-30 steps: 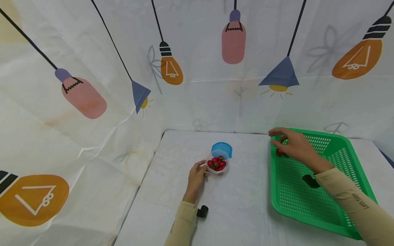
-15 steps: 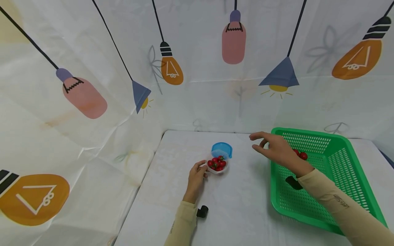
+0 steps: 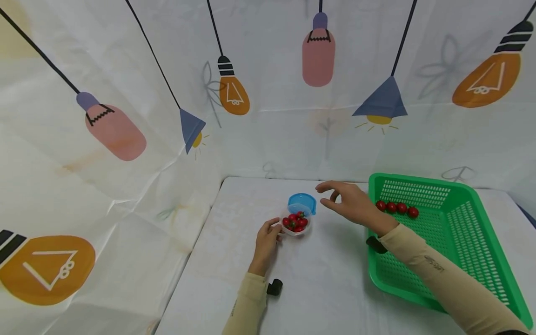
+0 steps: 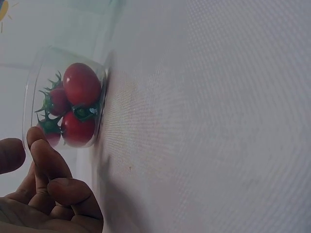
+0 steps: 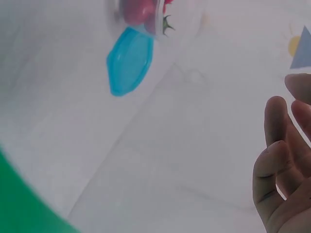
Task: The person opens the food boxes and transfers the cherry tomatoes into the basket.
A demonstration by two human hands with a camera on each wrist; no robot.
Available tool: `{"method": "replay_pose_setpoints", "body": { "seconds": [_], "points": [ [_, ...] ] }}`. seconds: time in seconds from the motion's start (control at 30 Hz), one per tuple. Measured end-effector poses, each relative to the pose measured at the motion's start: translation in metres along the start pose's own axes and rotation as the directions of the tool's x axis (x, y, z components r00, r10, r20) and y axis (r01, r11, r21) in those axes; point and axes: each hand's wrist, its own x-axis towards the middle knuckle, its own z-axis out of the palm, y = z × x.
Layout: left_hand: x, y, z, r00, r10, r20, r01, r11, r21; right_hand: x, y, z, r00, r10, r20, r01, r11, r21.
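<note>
Being pinched by left hand (image 3: pixel 265 246): plastic cup (image 4: pixel 54 59) of cherry tomatoes (image 4: pixel 81 84) | right hand (image 3: pixel 351 201): held right of cup, fingers parted

So your left forearm (image 3: pixel 246 302) comes up from the bottom edge in a beige sleeve, with your left hand (image 3: pixel 265 244) low at the end of it, thumb and index fingertips close together and the other fingers curled in. Your right forearm (image 3: pixel 444 274) reaches in way longer on a diagonal, same beige sleeve, and your right hand (image 3: pixel 351 202) hangs palm-down with loosely bent fingers and a clear gap between thumb and index.
</note>
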Motion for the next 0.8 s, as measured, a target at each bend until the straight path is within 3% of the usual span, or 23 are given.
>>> {"method": "replay_pose_setpoints", "body": {
  "seconds": [0.23, 0.6, 0.8],
  "points": [
    [0.001, 0.000, 0.003, 1.000, -0.001, -0.015, 0.001, 1.000, -0.008, 0.010, -0.012, 0.015, 0.999, -0.005, 0.044, 0.003, 1.000, 0.031],
    [0.004, -0.001, 0.002, 1.000, 0.005, -0.018, -0.005, 1.000, -0.018, 0.016, -0.018, 0.059, 0.979, -0.001, 0.206, -0.015, 0.997, 0.074],
    [0.005, -0.003, 0.004, 1.000, 0.004, -0.021, -0.005, 1.000, -0.019, 0.019, -0.012, 0.080, 0.964, 0.025, 0.266, -0.027, 1.000, 0.005]
  ]
}}
